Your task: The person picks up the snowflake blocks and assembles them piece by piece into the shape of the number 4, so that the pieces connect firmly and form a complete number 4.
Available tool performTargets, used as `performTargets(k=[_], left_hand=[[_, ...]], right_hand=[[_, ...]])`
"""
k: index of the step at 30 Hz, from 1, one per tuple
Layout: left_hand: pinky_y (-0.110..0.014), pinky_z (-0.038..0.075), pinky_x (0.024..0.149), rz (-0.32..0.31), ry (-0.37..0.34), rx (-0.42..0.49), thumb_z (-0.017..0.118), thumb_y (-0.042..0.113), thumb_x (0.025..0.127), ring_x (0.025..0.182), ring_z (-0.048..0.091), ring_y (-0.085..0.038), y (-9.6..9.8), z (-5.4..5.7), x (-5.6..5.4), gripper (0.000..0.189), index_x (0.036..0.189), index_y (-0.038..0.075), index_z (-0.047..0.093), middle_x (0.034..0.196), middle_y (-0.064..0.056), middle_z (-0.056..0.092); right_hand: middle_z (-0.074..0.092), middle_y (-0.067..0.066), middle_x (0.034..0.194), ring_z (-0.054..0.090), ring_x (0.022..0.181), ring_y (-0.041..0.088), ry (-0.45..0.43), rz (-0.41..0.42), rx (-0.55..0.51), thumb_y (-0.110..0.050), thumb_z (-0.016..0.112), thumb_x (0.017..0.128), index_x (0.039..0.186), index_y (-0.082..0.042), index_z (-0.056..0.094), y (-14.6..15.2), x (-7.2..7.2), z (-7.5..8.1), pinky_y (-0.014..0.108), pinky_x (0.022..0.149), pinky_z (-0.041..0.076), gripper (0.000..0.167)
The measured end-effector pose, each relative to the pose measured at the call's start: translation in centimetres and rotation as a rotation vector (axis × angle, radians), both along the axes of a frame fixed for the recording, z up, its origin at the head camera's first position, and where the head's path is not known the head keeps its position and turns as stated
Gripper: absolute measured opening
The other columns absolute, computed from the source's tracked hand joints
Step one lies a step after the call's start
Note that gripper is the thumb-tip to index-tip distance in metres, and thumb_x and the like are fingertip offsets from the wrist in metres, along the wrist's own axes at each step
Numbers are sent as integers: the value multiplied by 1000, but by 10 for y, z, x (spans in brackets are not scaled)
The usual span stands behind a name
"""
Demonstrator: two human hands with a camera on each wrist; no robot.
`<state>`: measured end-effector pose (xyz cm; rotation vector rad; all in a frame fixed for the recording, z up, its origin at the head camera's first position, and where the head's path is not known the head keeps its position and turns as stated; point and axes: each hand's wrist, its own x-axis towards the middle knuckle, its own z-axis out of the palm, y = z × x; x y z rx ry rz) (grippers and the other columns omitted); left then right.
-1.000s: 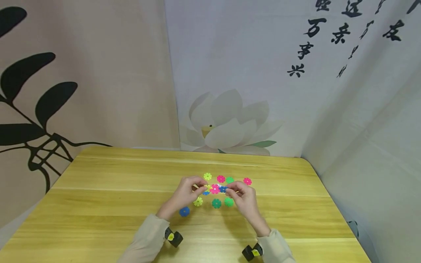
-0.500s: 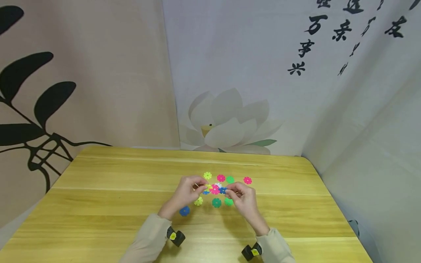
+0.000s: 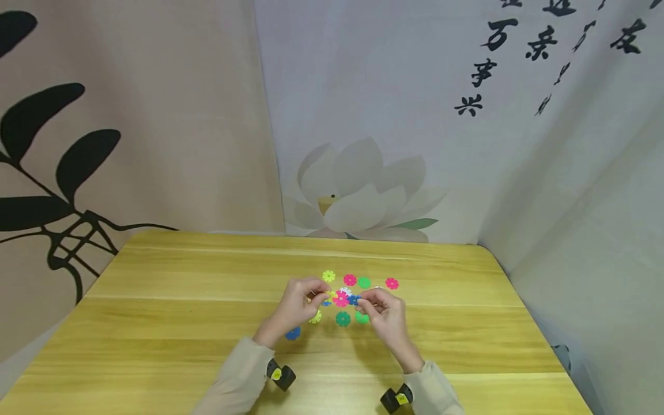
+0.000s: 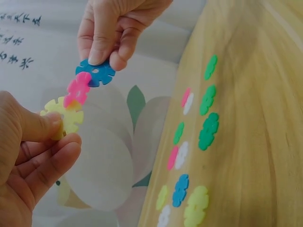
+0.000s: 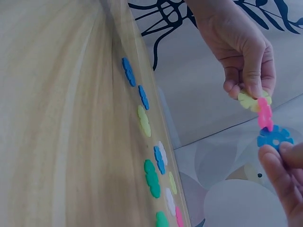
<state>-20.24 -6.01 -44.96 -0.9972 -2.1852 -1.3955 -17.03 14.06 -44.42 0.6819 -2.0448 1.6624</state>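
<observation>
Discs (image 4: 77,90), 3 linked: left hand (image 3: 300,301) pinches yellow (image 4: 72,119), right hand (image 3: 388,316) blue (image 4: 103,75).

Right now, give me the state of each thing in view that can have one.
Left hand: pinches the held yellow piece.
Right hand: pinches the held blue piece.
Held yellow piece: raised, slotted into the middle pink piece.
Middle pink piece: raised, between yellow and blue.
Held blue piece: raised, touching pink; slotting depth unclear.
Loose pieces: lying flat on the table.
</observation>
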Motion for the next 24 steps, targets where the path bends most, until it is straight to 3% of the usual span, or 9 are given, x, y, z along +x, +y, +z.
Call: performTargets(k=[9, 15, 19, 24], left_hand=[[-20, 54, 52, 25, -20, 75, 67, -12, 78, 59, 60, -14, 1, -5, 1, 8, 80, -4, 67, 71, -10, 66], [-24, 55, 49, 19, -9, 100, 67, -17, 75, 55, 60, -22, 2, -6, 2, 10, 78, -7, 65, 67, -13, 65], [-30, 55, 48, 7, -27, 108, 65, -20, 75, 54, 59, -29, 4, 6, 10, 9, 78, -12, 63, 67, -19, 63], [-29, 57, 57, 37, -170, 184, 62, -16, 80, 61, 62, -27, 7, 24, 19, 5, 81, -11, 63, 73, -20, 64]], right_hand=[[61, 28, 68, 64, 56, 32, 29, 6, -68, 27, 59, 74, 78, 18, 58, -3, -1, -2, 30, 51, 57, 10], [61, 28, 67, 65, 55, 29, 51, 11, -64, 26, 59, 74, 77, 17, 58, -2, -3, -3, 28, 50, 56, 10], [61, 28, 67, 65, 55, 30, 62, 36, -50, 27, 59, 74, 77, 17, 58, 0, -4, -1, 30, 50, 57, 10], [61, 27, 67, 65, 56, 27, 69, 36, -46, 25, 59, 76, 78, 16, 58, 2, -6, 6, 29, 51, 57, 9]])
